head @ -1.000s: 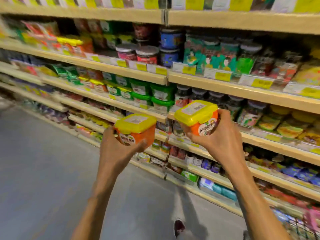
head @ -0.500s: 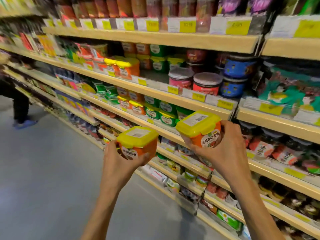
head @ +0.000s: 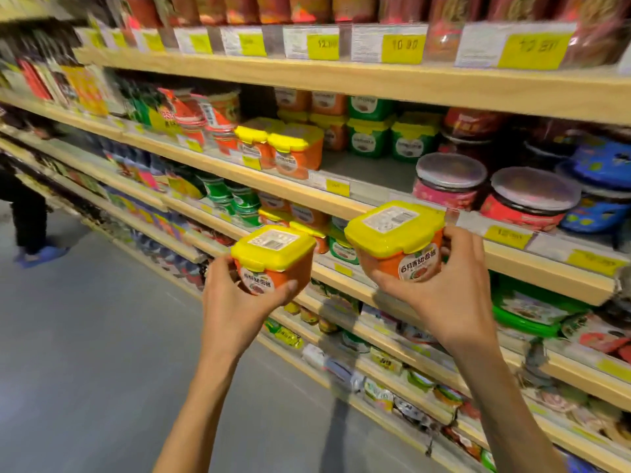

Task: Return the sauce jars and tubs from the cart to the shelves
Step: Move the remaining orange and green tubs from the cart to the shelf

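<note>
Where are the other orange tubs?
Head view: the shelved orange plastic tubs with yellow lids stand upper middle on the wooden shelf, left of the green plastic tubs.

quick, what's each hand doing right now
Left hand: holding an orange tub with a yellow lid.
Right hand: holding a second orange tub.

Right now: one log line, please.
left hand: grips left tub | right hand: grips right tub | both tubs: lids on, not yet shelved

Orange tubs (head: 273, 264) with yellow lids (head: 392, 227).
</note>
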Available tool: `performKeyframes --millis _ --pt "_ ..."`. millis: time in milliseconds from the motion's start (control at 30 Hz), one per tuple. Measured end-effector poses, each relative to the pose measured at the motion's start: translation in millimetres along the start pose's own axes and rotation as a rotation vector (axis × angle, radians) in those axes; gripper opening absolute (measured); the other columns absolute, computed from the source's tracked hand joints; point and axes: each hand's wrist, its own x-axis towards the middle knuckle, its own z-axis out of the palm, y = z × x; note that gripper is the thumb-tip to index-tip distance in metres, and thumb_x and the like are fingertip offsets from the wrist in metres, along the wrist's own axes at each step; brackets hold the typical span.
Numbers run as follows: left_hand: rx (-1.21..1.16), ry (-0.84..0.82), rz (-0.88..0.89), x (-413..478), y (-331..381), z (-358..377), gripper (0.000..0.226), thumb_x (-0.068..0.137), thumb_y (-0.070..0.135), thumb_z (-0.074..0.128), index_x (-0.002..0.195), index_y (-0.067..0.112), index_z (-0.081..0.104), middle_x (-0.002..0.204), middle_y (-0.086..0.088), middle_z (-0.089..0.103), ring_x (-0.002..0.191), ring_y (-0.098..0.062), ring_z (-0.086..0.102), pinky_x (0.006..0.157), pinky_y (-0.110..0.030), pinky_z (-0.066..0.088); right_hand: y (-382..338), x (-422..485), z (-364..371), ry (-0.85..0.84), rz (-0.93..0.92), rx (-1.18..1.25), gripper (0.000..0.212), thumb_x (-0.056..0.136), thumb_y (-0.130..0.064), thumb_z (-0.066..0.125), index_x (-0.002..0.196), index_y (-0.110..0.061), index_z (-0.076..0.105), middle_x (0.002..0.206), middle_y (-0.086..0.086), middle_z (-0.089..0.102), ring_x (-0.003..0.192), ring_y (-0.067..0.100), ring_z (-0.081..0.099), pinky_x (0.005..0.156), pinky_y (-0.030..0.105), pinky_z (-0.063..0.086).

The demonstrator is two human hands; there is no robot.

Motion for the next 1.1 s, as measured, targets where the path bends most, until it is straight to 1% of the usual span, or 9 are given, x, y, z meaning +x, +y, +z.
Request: performKeyframes --millis 100,233,333,400,500,600,800,1033,1100 --pt "-0.026 -0.025 0.048 44 -11 -7 0.095 0.043 0.07 0.085 0.121 0.028 0.051 0.117 0.002 0.063 0.106 -0.018 0.063 0.088 -0.048 0.056 -13 14 32 0.04 0.02 0.008 0.08 0.055 -0.049 0.092 0.114 -0.036 0.039 0.111 -0.011 0.04 0.094 -0.021 0.044 0.068 0.0 0.039" --pt "-0.093 -0.057 0.096 107 -18 -15 0.098 0.043 0.069 0.084 0.124 0.027 0.049 0.121 0.004 0.058 0.109 -0.017 0.062 0.089 -0.041 0.055 -38 31 75 0.153 0.05 -0.024 0.084 0.05 -0.055 0.087 0.116 -0.033 0.04 0.109 -0.01 0.041 0.086 -0.011 0.044 0.068 -0.003 0.036" --pt "-0.14 -0.113 0.119 159 -27 -25 0.105 0.045 0.066 0.088 0.132 0.024 0.047 0.125 0.004 0.059 0.111 -0.014 0.061 0.087 -0.032 0.053 -58 45 113 0.272 0.035 -0.034 0.084 0.05 -0.045 0.09 0.119 -0.019 0.049 0.107 -0.006 0.043 0.084 -0.011 0.043 0.075 -0.006 0.032" --pt "-0.136 -0.139 0.142 192 -30 -31 0.102 0.049 0.062 0.091 0.132 0.023 0.047 0.126 0.004 0.057 0.113 -0.015 0.058 0.087 -0.031 0.049 -69 55 136 0.335 0.042 -0.014 0.086 0.05 -0.042 0.093 0.12 -0.02 0.048 0.111 -0.004 0.046 0.093 -0.009 0.048 0.085 0.002 0.039" --pt "-0.124 -0.174 0.198 237 -29 -38 0.1 0.049 0.064 0.088 0.13 0.022 0.049 0.121 0.006 0.056 0.11 -0.016 0.057 0.086 -0.034 0.049 -94 72 167 0.403 0.175 0.099 0.097 0.05 -0.046 0.094 0.132 -0.024 0.046 0.123 -0.009 0.047 0.112 0.007 0.057 0.093 0.028 0.052" --pt "-0.154 -0.193 0.227 274 -30 -41 0.101 0.043 0.075 0.081 0.126 0.026 0.051 0.12 0.004 0.062 0.106 -0.016 0.062 0.087 -0.04 0.055 -113 87 194 0.486 0.197 0.078 0.101 0.051 -0.053 0.093 0.135 -0.024 0.046 0.128 -0.009 0.049 0.115 0.01 0.057 0.094 0.033 0.053" --pt "-0.312 -0.209 0.218 315 -28 -40 0.104 0.046 0.071 0.086 0.132 0.03 0.046 0.125 0.004 0.061 0.113 -0.013 0.062 0.095 -0.041 0.055 -140 123 231 0.612 0.228 0.025 0.097 0.057 -0.046 0.093 0.137 -0.015 0.045 0.122 -0.005 0.045 0.105 0.003 0.046 0.081 0.009 0.036" --pt "-0.415 -0.175 0.228 339 -15 -21 0.105 0.056 0.06 0.089 0.141 0.021 0.04 0.125 0.01 0.046 0.122 -0.013 0.05 0.106 -0.039 0.046 -151 162 255 0.674 0.207 0.059 0.096 0.059 -0.045 0.093 0.135 -0.015 0.044 0.125 -0.004 0.044 0.106 0.004 0.049 0.075 0.003 0.036" --pt "-0.409 -0.156 0.237 346 -10 -14 0.105 0.057 0.061 0.088 0.141 0.02 0.041 0.125 0.011 0.045 0.122 -0.01 0.047 0.108 -0.036 0.044 -151 171 259 0.688 0.211 0.056 0.096 0.059 -0.045 0.093 0.135 -0.014 0.043 0.125 -0.004 0.043 0.108 0.004 0.047 0.08 0.006 0.033"
